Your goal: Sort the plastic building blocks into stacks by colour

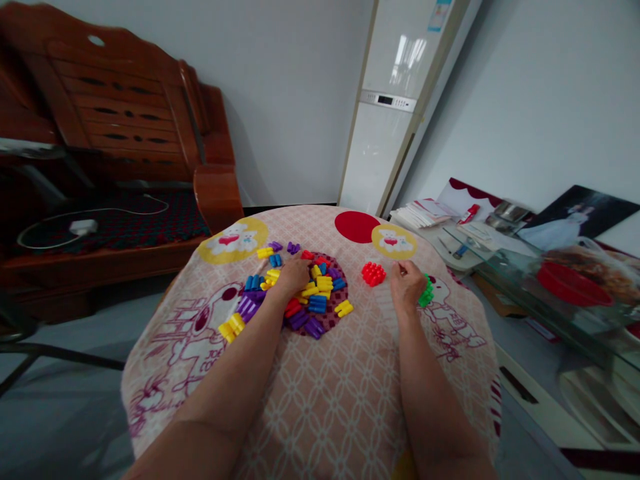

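Observation:
A pile of small plastic blocks [315, 297] in yellow, blue, purple and red lies on a patterned cloth [330, 393] in front of me. My left hand [293, 275] rests knuckles-up on the pile with its fingers curled down among the blocks. A cluster of red blocks [373, 273] sits apart to the right of the pile. My right hand [407, 283] lies beside that cluster, fingers curled, with green blocks [427, 293] showing at its right edge. Whether it grips them is unclear.
A dark wooden bench [120, 167] with a white charger [83, 227] stands at the left. A tall white air conditioner [395, 113] stands in the corner. A glass table [525, 267] with papers, a red bowl [570, 283] and a photo lies at the right.

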{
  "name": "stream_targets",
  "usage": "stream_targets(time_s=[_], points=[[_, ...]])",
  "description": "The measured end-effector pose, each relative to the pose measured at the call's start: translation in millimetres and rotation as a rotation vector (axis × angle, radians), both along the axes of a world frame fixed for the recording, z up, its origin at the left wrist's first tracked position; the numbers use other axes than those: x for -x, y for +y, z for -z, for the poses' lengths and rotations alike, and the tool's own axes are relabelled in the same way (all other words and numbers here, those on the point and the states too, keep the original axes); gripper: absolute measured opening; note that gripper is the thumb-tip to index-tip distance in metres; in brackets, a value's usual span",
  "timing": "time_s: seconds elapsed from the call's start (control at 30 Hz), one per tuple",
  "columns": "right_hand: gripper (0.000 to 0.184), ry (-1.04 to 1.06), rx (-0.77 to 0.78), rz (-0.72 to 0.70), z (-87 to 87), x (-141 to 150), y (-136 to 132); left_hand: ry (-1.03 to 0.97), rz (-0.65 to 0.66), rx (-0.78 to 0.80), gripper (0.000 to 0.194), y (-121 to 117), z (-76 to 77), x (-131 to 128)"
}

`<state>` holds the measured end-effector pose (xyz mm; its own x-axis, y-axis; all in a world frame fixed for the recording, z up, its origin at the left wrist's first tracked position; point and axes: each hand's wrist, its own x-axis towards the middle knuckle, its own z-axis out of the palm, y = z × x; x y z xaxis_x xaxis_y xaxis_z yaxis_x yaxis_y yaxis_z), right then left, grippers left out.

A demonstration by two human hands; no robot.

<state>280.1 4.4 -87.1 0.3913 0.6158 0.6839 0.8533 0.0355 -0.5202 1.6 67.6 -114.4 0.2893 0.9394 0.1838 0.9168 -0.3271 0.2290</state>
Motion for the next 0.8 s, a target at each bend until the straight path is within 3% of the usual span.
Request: stream_targets(time_s=[0.17,0.33,0.43,0.57,0.7,0.8], points=[[0.024,0.034,-0.010,0.008,-1.9,-1,-2,-0.159,-0.034,-0.028,0.038,-4,-5.1,-2],[0.025,0.103,-0.018,-0.081,-7.4,4,-3,-0.416,-0.213,-0.074,0.039,-14,-33.1,1],[0.026,0.159,0.023,-0.264,-13.0,13,-4,-0.737,-0.105,0.008,0.033,-22,-49.8,-5],[0.028,0.268,0.161,-0.576,-17.6,31,-7,-1.174,0.127,0.307,0.029,-32,-57.4,-21],[0.039,0.467,0.287,-0.708,-19.8,46,-11,-1.378,0.215,0.548,0.029,-40,-55.8,-33],[0.035,0.585,0.309,-0.786,-23.9,50,-14,-1.453,0.225,0.659,0.025,-45,-56.4,-39]])
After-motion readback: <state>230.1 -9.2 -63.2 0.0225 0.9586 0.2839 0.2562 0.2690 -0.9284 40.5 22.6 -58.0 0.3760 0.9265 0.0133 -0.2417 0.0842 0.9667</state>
